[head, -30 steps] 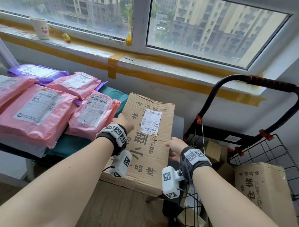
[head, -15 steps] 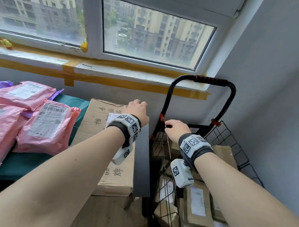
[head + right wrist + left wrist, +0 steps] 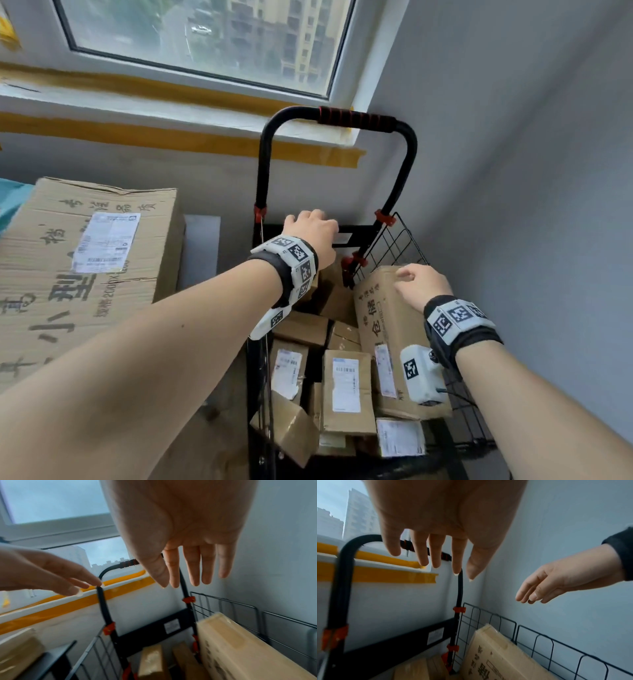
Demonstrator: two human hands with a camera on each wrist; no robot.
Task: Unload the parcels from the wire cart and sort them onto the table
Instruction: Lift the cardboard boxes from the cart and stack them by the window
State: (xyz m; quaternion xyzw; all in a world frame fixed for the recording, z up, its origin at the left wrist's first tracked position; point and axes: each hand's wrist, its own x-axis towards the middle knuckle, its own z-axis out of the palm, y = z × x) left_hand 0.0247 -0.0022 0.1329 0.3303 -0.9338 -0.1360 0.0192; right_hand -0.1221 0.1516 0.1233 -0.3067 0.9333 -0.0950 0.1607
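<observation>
Black wire cart [image 3: 404,240] of thin glossy metal, ribbed foam-like handle grip [image 3: 356,119], matt brown cardboard boxes [image 3: 346,387] with white paper labels, creased cardboard carton [image 3: 85,260] on the table

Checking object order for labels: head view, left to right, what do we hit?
Large cardboard box on the table → left hand → tall box in the wire cart → right hand → grey wall.

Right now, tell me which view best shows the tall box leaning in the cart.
Head view: the tall box shows its printed face and label. Both wrist views catch only its top end against the wire side.
</observation>
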